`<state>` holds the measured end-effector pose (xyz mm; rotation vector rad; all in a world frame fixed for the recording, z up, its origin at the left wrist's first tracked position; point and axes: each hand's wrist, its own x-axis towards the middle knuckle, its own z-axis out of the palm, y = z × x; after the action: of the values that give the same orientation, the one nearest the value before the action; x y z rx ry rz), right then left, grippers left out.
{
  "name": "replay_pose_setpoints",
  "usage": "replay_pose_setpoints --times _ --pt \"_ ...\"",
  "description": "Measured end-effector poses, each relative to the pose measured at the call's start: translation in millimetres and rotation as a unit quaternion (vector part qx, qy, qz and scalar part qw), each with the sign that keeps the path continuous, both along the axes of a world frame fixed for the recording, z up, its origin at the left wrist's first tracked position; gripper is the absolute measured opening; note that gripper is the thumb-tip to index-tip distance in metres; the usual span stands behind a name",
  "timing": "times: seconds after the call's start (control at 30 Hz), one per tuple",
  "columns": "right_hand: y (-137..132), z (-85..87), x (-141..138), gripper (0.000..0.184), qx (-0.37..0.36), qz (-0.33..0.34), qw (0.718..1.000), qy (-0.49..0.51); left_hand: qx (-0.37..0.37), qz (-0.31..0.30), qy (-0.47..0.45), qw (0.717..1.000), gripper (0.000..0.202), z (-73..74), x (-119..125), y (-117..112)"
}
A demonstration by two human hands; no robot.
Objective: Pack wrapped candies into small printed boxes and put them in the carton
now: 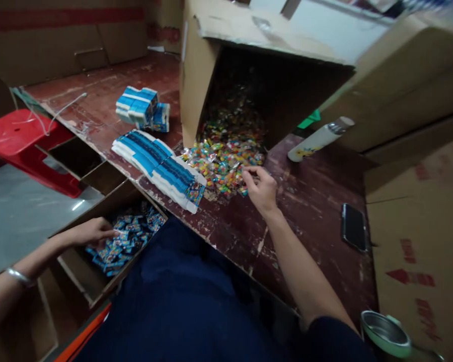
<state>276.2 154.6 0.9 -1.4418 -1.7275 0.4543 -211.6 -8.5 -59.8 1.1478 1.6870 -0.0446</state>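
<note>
Found the candies (222, 161) spilled in a cellophane-wrapped heap on the tabletop (313, 201), at the mouth of a tipped cardboard box (196, 85) — just ahead and left of the right hand (262, 188), the nearer one. Saw its fingers (249, 176) curled together at the heap's near edge; pinching a piece or not — could not tell. Saw the left hand (92, 232) well apart, fingers flat on blue packets (132, 234) in a lower carton (77, 271).
</note>
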Motion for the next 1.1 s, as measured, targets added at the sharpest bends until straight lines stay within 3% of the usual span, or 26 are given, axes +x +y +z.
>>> replay_pose_setpoints --times 0.03,0.1,0.2,0.27,0.33,0.4,0.47,0.57,0.67,0.83,1.1 --pt "23 4.9 5 0.032 0.030 -0.011 0.999 -0.016 0.091 -0.058 -0.021 0.994 0.056 17.0 26 24" --pt "69 14.1 16 0.032 0.076 -0.023 0.995 -0.059 0.251 -0.102 -0.028 0.962 0.043 51.9 85 72" --pt "133 24.8 29 0.032 0.092 -0.031 0.986 -0.139 0.448 -0.167 -0.036 0.877 0.040 92.2 168 146" --pt "172 29.0 36 0.038 0.087 -0.048 0.983 -0.155 0.523 -0.193 -0.022 0.830 0.046 105.5 211 199" --pt "209 30.0 43 0.048 0.078 -0.063 0.985 -0.143 0.536 -0.168 0.028 0.827 0.055 108.0 244 249" --pt "245 26.8 52 0.059 0.068 -0.065 0.989 -0.115 0.497 -0.129 0.085 0.854 0.068 101.1 266 289" --pt "277 18.1 61 0.069 0.045 -0.058 0.994 -0.085 0.460 -0.118 0.125 0.871 0.078 86.8 280 312" --pt "313 -6.0 75 0.073 -0.017 -0.046 0.998 -0.043 0.444 -0.138 0.152 0.872 0.085 60.0 287 323" --pt "327 -35.6 83 0.065 -0.040 -0.025 0.999 0.006 0.466 -0.160 0.131 0.860 0.092 37.9 284 326" --pt "312 -64.6 86 0.056 -0.038 -0.019 0.999 0.031 0.518 -0.171 0.043 0.837 0.095 16.2 284 335" --pt "237 -74.2 78 0.066 -0.021 -0.093 0.994 -0.056 0.526 -0.155 -0.018 0.836 0.094 -0.9 298 341"
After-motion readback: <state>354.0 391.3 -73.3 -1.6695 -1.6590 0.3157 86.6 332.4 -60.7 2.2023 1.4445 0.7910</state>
